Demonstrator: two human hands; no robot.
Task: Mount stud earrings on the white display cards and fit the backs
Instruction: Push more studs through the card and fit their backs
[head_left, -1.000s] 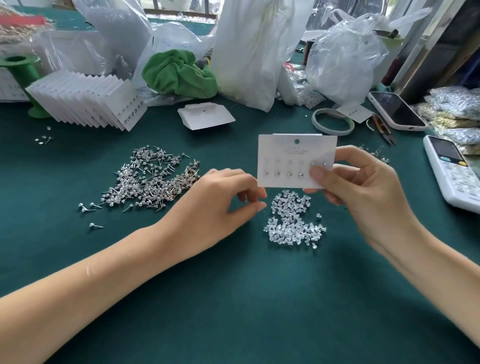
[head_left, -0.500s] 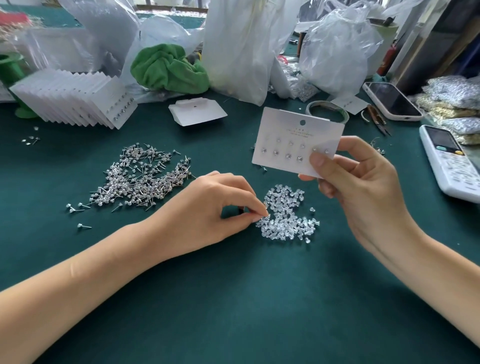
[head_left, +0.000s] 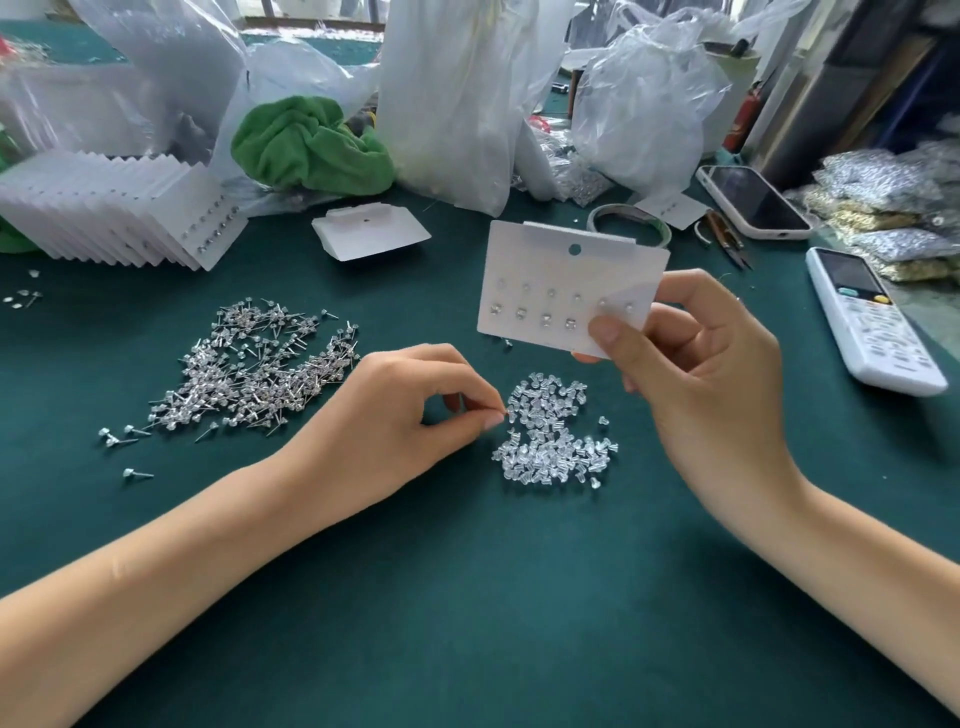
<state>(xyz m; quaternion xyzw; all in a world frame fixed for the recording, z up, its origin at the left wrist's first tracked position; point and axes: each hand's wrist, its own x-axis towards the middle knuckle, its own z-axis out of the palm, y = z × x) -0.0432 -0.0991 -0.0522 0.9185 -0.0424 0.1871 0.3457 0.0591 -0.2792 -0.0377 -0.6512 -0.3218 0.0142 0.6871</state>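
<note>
Green desk (head_left: 467, 597): right hand (head_left: 711, 374) grips display card (head_left: 566, 280); left hand (head_left: 410, 415) pinches one back from the pile of backs (head_left: 556, 436). Seat it squarely on a post.

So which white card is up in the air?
The white card that the right hand holds above the table, studs in it. The fanned stack of cards and the bent card lie on the cloth.

Soft daylight is coming from the top of the frame, glaring on the plastic bags (head_left: 644, 104). Faint shadows are falling toward the bottom. Wide-angle distortion is bending the edges; the upper left corner is blurring.
</note>
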